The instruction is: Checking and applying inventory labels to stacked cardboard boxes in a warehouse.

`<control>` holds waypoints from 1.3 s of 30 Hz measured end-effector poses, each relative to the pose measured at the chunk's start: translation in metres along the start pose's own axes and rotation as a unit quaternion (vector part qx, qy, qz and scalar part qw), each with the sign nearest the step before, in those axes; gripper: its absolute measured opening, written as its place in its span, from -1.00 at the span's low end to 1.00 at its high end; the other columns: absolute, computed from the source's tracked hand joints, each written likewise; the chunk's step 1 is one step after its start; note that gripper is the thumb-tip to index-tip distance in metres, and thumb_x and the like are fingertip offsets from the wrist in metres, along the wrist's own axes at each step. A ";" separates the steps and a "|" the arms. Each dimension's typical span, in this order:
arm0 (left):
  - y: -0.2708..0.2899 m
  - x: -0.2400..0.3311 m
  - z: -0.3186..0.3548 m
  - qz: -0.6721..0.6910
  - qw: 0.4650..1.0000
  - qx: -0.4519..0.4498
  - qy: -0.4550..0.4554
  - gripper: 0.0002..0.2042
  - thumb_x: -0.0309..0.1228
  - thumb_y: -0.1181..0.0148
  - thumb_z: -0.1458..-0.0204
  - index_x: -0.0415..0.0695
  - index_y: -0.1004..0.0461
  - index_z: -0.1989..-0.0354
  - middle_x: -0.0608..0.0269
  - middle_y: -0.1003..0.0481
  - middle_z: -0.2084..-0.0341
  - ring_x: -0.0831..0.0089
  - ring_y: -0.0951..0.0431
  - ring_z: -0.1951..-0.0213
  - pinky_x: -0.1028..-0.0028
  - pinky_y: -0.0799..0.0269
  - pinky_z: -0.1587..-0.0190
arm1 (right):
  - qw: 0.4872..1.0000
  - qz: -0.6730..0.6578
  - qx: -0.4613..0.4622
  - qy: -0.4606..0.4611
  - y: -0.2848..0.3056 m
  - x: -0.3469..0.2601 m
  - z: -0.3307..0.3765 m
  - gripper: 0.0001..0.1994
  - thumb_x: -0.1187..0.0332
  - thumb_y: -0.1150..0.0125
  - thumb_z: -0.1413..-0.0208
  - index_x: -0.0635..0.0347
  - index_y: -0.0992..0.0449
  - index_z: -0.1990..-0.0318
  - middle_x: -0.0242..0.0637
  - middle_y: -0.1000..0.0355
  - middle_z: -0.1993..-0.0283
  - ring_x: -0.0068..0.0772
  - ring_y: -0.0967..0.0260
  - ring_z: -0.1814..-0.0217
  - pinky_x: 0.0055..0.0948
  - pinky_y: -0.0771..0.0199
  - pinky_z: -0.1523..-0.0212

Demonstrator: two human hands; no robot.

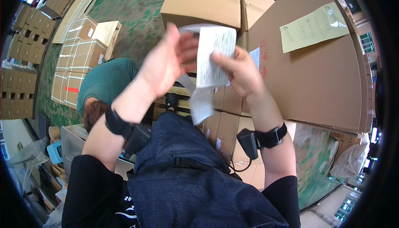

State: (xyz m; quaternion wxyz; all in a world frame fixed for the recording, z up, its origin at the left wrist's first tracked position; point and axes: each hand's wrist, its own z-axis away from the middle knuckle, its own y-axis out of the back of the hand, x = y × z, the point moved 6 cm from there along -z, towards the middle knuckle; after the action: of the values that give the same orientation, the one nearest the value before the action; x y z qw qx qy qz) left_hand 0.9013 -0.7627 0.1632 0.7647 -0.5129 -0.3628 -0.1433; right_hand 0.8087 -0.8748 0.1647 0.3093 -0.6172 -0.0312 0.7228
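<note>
At frame centre both hands pinch a white label sheet [214, 55], left hand [166, 62] peeling its backing strip [199, 101], right hand [241, 72] steadying it.

The label [214, 55] is white with fine grey print, and its trailing strip [201, 103] is pale grey-white. The boxes [199, 3] are plain tan brown; the big box [316, 78] bears a pale yellow sheet [314, 26] and small red marks. The floor [137, 16] is mottled green. A co-worker's shirt [106, 80] is teal. Wrist straps [272, 136] are black, the apron [187, 178] dark blue denim.
</note>
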 end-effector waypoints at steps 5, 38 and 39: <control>-0.009 -0.051 0.024 -0.259 0.965 -0.023 0.022 -0.59 -0.44 -0.17 0.06 -0.30 -0.29 0.02 0.19 -0.44 0.20 0.48 -0.42 0.16 0.46 -0.31 0.07 | 0.991 -0.114 0.038 -0.060 0.017 0.003 -0.012 -0.65 0.37 -0.17 0.00 0.35 -0.32 0.07 -0.23 -0.43 0.22 -0.47 -0.40 0.21 -0.44 -0.41 0.19; -0.032 -0.027 0.060 -0.147 0.986 -0.020 -0.076 -0.58 -0.21 0.21 -0.18 -0.32 -0.22 -0.05 0.09 -0.37 0.11 0.41 -0.40 0.07 0.41 -0.33 0.01 | 0.943 0.276 0.095 0.157 -0.005 -0.029 0.077 -0.88 0.55 -0.15 0.04 0.33 -0.46 0.30 -0.33 -0.43 0.35 -0.61 -0.35 0.28 -0.61 -0.36 0.24; -0.029 -0.027 0.060 -0.164 0.984 -0.011 -0.074 -0.56 -0.19 0.26 -0.18 -0.32 -0.21 -0.05 0.07 -0.37 0.10 0.37 -0.41 0.07 0.38 -0.34 0.02 | 0.943 0.277 0.094 0.157 -0.004 -0.027 0.075 -0.88 0.55 -0.15 0.04 0.33 -0.46 0.30 -0.33 -0.43 0.35 -0.61 -0.35 0.28 -0.61 -0.36 0.24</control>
State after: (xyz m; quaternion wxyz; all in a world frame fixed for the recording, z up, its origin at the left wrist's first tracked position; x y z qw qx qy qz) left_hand 0.8406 -0.7261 0.1769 0.6964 -0.4640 -0.4960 -0.2319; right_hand 0.7433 -0.8593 0.2073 0.1547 -0.6750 0.2580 0.6737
